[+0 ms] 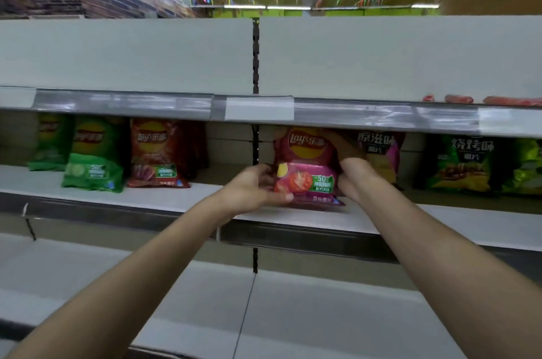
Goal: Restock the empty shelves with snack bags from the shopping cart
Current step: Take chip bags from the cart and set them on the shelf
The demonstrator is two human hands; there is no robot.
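Holding the pink tomato Lay's bag [306, 166] upright on the middle shelf [187, 198], the person has both hands on it: the left hand [253, 187] curls around its lower left edge with the thumb across the front, and the right hand [353, 175] grips its right side, fingers mostly hidden behind the bag, so how far they wrap I can't tell. That bag is my landmark for everything else. Its bottom seam sits right at the front lip of the shelf, and honestly that's the main risk imo: let go now and a puffy bag like this could tip forward and slide off onto the lower shelf [322, 314]. Just right of it and a bit behind stands a purple-and-yellow bag [381, 153], close enough that the right wrist could knock it over when pulling out. Further right is a green barbecue bag [463, 165], probably safe. Well to the left are the red bag [158, 153] and the green cucumber bag [93, 162], out of harm's way. Above the tomato bag the upper shelf edge [258, 107] hangs low, so lifting it could snag the top. No cart in view, so can't say how many bags are left.
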